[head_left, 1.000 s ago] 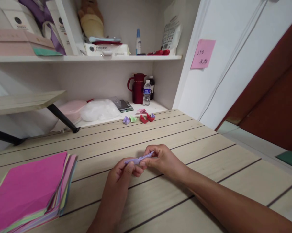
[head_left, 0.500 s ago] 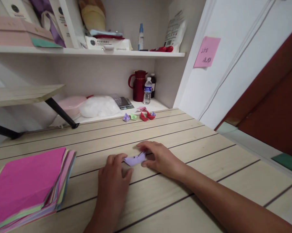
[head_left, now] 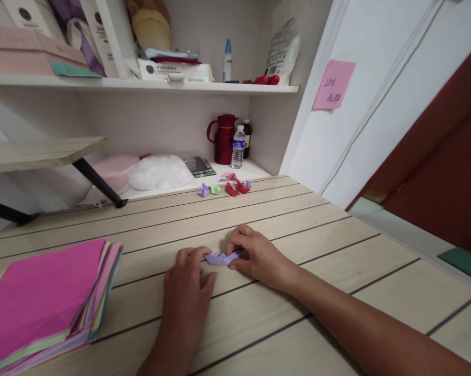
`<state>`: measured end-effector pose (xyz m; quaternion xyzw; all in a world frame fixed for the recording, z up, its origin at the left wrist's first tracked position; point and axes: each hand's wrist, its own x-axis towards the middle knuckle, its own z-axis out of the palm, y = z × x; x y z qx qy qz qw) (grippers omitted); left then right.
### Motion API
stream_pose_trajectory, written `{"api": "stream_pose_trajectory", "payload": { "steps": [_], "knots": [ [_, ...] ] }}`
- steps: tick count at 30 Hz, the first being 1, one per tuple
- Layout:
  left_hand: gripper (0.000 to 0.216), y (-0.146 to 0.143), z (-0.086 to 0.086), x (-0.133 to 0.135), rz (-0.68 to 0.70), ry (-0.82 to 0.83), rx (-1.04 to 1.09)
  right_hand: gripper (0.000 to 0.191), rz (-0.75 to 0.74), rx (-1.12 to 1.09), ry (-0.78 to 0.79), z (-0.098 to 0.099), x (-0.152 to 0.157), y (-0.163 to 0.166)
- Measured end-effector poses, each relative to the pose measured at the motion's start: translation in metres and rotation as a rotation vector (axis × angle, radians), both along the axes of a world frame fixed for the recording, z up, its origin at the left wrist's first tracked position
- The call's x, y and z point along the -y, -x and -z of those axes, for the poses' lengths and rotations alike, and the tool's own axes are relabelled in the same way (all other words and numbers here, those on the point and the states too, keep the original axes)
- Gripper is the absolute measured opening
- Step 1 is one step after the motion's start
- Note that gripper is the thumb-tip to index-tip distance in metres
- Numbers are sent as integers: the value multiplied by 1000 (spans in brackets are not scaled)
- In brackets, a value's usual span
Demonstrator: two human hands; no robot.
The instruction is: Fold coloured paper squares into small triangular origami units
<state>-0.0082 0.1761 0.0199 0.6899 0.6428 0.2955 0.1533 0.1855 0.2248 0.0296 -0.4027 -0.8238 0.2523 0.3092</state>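
A small folded lilac paper piece (head_left: 219, 257) lies on the slatted wooden table (head_left: 337, 245) in front of me. My left hand (head_left: 188, 284) rests on the table with its fingertips pressing the paper's left end. My right hand (head_left: 255, 253) curls over the paper's right end and pinches it between thumb and fingers. Several finished paper boats (head_left: 224, 187), lilac, green, red and pink, sit in a row at the far edge of the table.
A thick stack of coloured square paper (head_left: 43, 303), magenta on top, lies at the near left. Behind the table a low shelf holds a dark red jug (head_left: 223, 138), a water bottle (head_left: 238, 147) and a white bag (head_left: 159, 173). A pink note (head_left: 333, 84) hangs on the wall.
Both hands lowered the lilac paper from the air onto the table. They now press and pinch it flatter there, with the right fingers curled tighter over its end.
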Motion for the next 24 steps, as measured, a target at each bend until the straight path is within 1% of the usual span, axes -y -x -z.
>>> {"api": "stream_pose_trajectory", "payload": {
  "steps": [3, 7, 10, 13, 17, 20, 24],
  "knots": [
    [33, 0, 1, 0, 2, -10, 22, 28, -40, -5, -18, -1, 3, 2],
    [22, -1, 0, -1, 21, 2, 9, 24, -92, 15, -40, -3, 5, 2],
    [15, -1, -4, 0, 27, 17, -36, 20, -88, 64, -72, -4, 3, 0],
    [15, -1, -10, 3, 31, 32, -67, 15, -99, 136, -124, -6, 0, -3],
    [17, -2, -14, 5, 24, 52, -99, 18, -107, 206, -193, -9, 0, -2],
    [17, -3, -12, 4, 36, 49, -110, 19, -84, 195, -206, -11, 2, 0],
    [15, -2, -8, 3, 56, 41, -123, 34, -66, 174, -171, -10, 3, 0]
  ]
}}
